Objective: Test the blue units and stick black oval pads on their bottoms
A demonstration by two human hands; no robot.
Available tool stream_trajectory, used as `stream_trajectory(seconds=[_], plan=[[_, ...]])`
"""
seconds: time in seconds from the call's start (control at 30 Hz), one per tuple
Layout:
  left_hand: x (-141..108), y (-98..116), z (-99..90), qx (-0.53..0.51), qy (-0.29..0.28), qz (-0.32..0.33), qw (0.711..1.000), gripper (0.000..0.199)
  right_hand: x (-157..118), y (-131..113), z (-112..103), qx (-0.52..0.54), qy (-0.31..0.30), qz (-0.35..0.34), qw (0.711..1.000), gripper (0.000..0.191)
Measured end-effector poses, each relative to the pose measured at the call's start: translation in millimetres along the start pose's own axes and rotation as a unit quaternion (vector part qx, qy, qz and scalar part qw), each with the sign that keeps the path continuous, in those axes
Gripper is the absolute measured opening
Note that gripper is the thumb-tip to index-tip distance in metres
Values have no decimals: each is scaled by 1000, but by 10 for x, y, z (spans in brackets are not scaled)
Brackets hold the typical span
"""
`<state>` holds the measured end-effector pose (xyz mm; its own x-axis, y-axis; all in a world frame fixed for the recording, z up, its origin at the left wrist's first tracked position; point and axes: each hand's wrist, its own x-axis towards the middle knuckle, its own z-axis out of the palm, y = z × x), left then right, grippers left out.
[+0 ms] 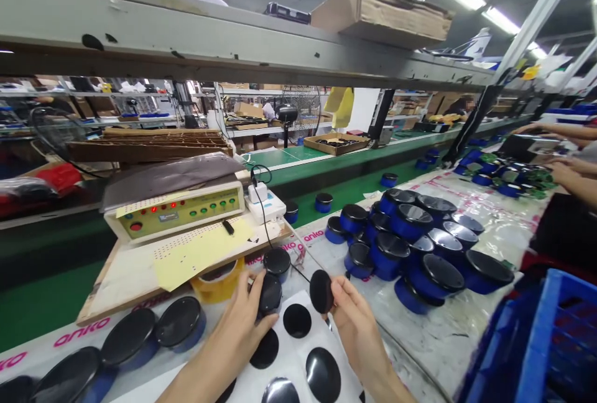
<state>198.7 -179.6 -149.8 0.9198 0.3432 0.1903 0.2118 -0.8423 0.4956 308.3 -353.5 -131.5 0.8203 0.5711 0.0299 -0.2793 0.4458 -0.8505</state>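
Note:
A dark round unit (270, 294) sits between the thumb and fingers of my left hand (245, 313). My right hand (352, 306) pinches a thin black disc (321, 291) by its right edge and holds it upright, apart from the unit. Below both hands lies a white sheet (291, 356) with several black round stickers (323, 373). Just behind my left hand stands another blue unit with a black top (277, 262). More such units (181, 323) line the table at the lower left.
A pile of blue units (413, 222) stands at right, near a blue crate (555, 341). A tester box (181, 207) rests on a wooden board at left, with a cable crossing the table. Another person's hands (573, 170) are at far right. A shelf (233, 42) spans overhead.

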Motion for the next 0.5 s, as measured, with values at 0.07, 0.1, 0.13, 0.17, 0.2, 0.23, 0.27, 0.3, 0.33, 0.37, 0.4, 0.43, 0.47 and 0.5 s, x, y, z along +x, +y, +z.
stream_trajectory(seconds=[0.07,0.1,0.13,0.17,0.2,0.23,0.27,0.3,0.33,0.37,0.4,0.43,0.47,0.5], plan=[[36,121,-94,44,-30,-6,999,59,1,-11,-21,63,21,9,998,23],[81,213,-175,77,-43,-7,996,63,-3,-22,-28,82,26,10,996,22],[156,321,-271,116,-51,-1,992,65,-10,-36,-32,97,31,10,995,22],[266,442,-368,155,-55,8,986,66,-20,-51,-33,109,36,9,993,22],[417,567,-455,186,-49,30,981,59,-34,-67,-31,121,46,8,992,21],[607,686,-519,215,-48,62,974,49,-48,-81,-28,129,60,9,990,20],[831,790,-554,227,-46,81,969,41,-61,-90,-26,135,76,10,988,19],[1080,872,-556,234,-54,93,966,36,-71,-91,-27,138,90,9,986,20],[1341,927,-527,244,-65,99,963,33,-78,-85,-35,140,97,6,985,22],[1600,956,-471,256,-80,94,959,29,-81,-69,-51,143,97,3,985,24],[1846,960,-398,268,-96,82,955,29,-79,-46,-78,144,92,2,985,27],[2069,946,-317,278,-114,67,951,31,-72,-17,-115,143,87,1,986,30],[2264,920,-235,286,-134,49,948,32,-62,16,-161,142,82,1,986,32],[2430,889,-159,291,-153,32,944,32,-48,50,-213,140,81,3,987,33]])
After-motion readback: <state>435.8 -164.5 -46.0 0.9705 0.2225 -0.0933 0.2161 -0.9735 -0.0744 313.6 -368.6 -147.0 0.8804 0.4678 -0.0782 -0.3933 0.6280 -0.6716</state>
